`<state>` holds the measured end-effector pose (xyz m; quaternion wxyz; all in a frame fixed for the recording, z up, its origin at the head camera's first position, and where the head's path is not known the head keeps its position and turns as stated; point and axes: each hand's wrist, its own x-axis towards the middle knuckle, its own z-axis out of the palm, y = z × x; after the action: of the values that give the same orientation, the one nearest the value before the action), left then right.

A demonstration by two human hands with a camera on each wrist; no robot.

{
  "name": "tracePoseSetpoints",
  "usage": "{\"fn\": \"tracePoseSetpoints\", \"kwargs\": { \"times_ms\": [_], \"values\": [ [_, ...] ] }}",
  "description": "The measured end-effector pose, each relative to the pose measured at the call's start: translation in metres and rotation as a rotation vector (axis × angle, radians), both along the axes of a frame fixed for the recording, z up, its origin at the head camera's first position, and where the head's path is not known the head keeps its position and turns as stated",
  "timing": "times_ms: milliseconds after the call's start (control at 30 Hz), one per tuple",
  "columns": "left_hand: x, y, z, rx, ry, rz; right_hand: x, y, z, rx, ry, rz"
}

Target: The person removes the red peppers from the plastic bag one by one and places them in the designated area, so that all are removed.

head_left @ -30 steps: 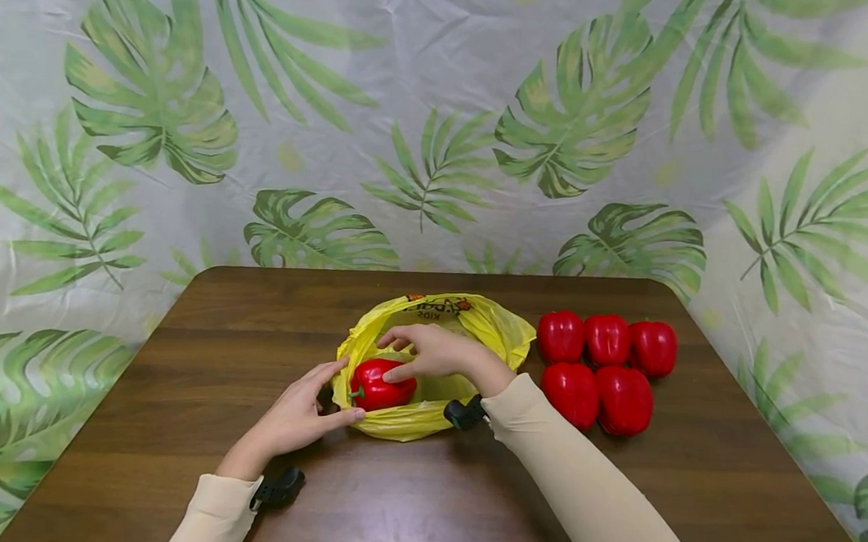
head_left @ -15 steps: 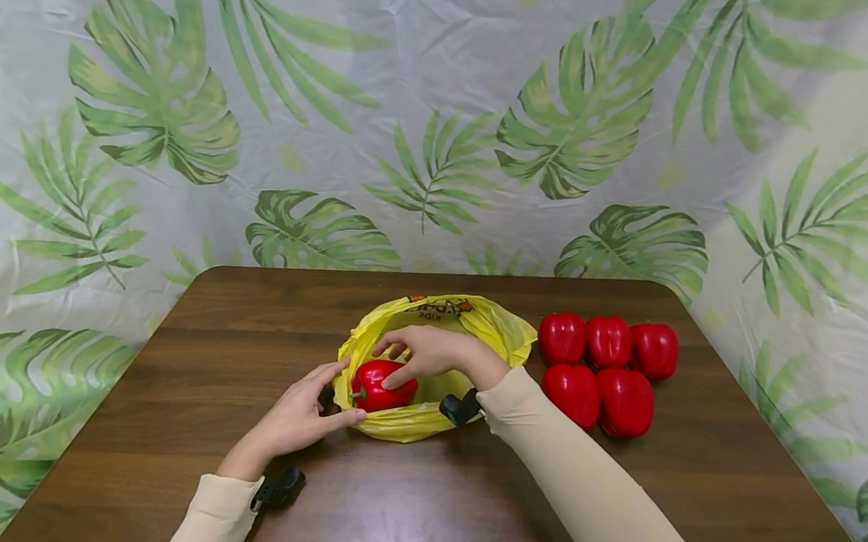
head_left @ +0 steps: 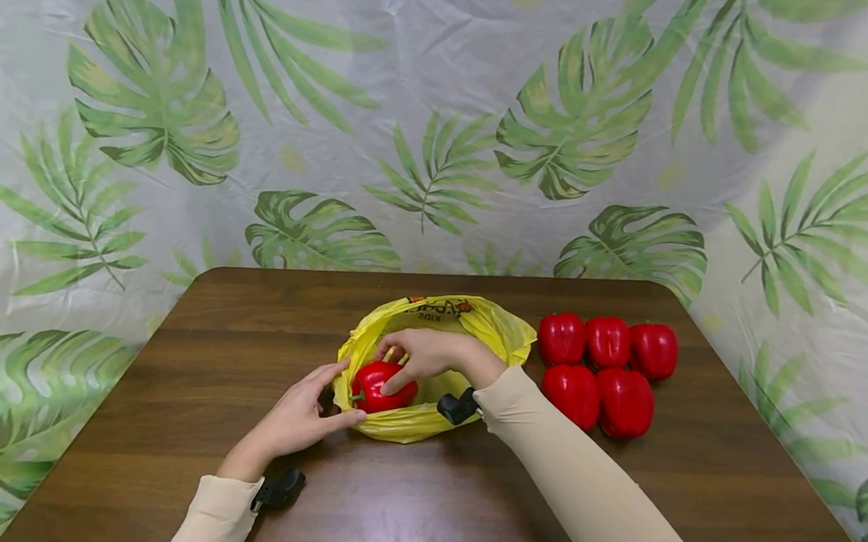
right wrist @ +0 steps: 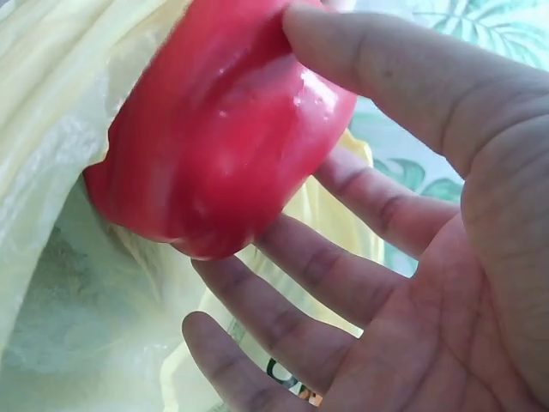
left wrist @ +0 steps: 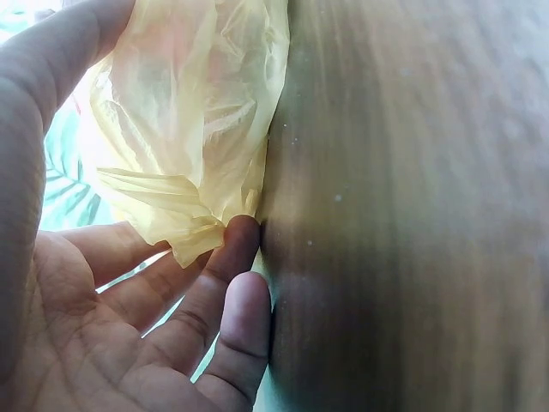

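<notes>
A red bell pepper (head_left: 378, 388) with a green stem lies in the mouth of a yellow plastic bag (head_left: 405, 430). My right hand (head_left: 427, 355) reaches into the bag and holds this pepper. In the right wrist view, the thumb presses one side of the pepper (right wrist: 214, 129) and fingertips touch the other; one finger stays apart from it. My left hand (head_left: 297, 413) rests against the bag's left side, fingers relaxed and thumb by the front rim. The left wrist view has its fingers touching the crumpled bag (left wrist: 197, 129) near the table.
Several red bell peppers (head_left: 607, 341) stand in two rows to the right of the bag. All sit on a brown wooden table (head_left: 246, 338). A leaf-patterned curtain (head_left: 428, 165) hangs behind the table.
My right hand's fingers have moved down and closer round the far side of the pepper, and the thumb has shifted slightly left on it. The left hand has stayed in place.
</notes>
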<state>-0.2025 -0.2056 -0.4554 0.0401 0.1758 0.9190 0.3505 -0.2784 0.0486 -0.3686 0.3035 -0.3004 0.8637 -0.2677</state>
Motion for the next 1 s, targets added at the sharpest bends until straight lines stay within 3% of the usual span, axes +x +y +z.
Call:
{"fn": "tracePoseSetpoints", "kwargs": {
  "times_ms": [433, 767, 1000],
  "values": [
    [0.000, 0.001, 0.001, 0.003, -0.004, 0.003, 0.001, 0.001, -0.005, -0.015, -0.091, -0.064],
    [0.001, 0.001, 0.003, 0.017, -0.012, -0.004, -0.001, 0.010, -0.007, -0.049, -0.106, -0.008],
    [0.001, 0.001, 0.001, 0.005, -0.016, 0.000, -0.003, 0.016, -0.008, -0.023, -0.094, -0.016]
  ]
}}
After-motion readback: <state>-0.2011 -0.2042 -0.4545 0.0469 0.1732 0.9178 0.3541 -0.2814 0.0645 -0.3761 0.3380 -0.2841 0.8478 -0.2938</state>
